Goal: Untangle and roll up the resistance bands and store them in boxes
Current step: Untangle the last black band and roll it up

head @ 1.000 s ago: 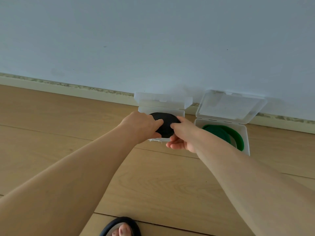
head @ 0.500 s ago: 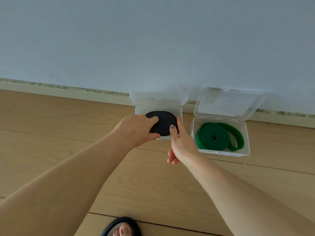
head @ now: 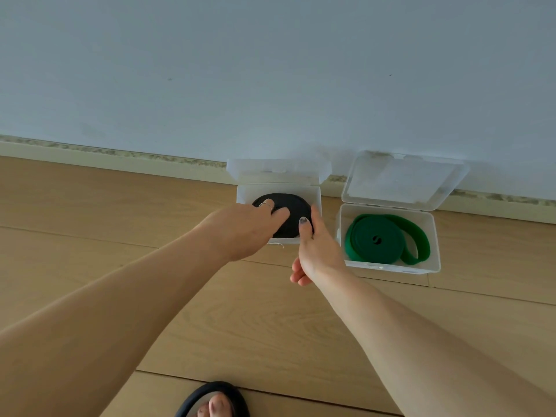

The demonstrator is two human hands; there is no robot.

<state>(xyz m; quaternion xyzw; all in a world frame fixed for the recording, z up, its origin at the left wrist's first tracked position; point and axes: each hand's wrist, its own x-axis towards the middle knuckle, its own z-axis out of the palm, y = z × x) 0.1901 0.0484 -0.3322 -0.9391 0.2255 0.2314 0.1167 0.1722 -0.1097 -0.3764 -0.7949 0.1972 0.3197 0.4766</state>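
The left hand (head: 243,228) reaches in from the lower left, its fingers laid fairly straight across the top of the black band (head: 288,213), pressing on it; a ring shows on one finger. That band is rolled into a flat coil and sits inside the left box (head: 316,197), a clear plastic box on the wooden floor (head: 120,224) against the skirting (head: 120,158), its hinged lid (head: 278,171) standing open toward the wall (head: 270,70). The right hand (head: 316,251) comes in just to the right, thumb stretched up along the coil's right edge and touching it, the other fingers hanging loosely below the box front and holding nothing. Near it, a little apart to the right, stands the right box (head: 433,245), also clear and with its lid (head: 403,182) tilted back against the wall. Inside lies the green band (head: 382,239), rolled into a coil with a loose loop sticking out on its right side. At the bottom edge, a toe in a black sandal (head: 210,398) shows on the floor.
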